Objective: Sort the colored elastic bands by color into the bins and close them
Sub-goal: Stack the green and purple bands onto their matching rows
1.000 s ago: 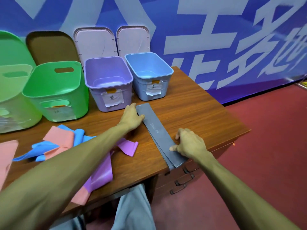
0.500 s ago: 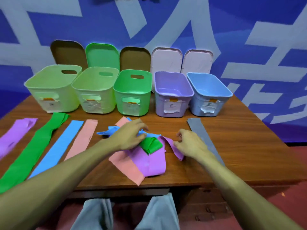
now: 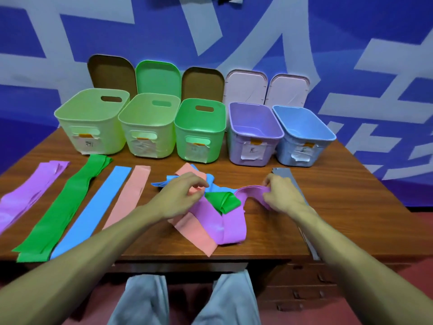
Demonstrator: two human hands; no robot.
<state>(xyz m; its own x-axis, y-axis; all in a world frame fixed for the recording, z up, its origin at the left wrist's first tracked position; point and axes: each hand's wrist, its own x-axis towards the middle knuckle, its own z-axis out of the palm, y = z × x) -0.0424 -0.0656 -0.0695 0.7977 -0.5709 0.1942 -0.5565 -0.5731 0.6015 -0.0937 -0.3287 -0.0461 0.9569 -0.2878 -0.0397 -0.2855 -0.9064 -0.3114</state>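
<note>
Bins (image 3: 255, 137) look empty, lids (image 3: 246, 87) off. Right hand (image 3: 281, 195) fingers pinch a purple band (image 3: 250, 192); left hand (image 3: 178, 198) curls over the pile (image 3: 222, 202), grip unclear.

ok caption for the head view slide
Right hand pinches a purple band from the tangled pile under the left hand, open bins behind.

Your right hand (image 3: 280, 195) holds one end of a purple band (image 3: 250, 192), lifted a little from the mixed pile (image 3: 194, 231) on the table (image 3: 339, 207). Your left hand (image 3: 180, 198) lies on this pile with curled fingers; whether it grips a band, I cannot tell.
</note>
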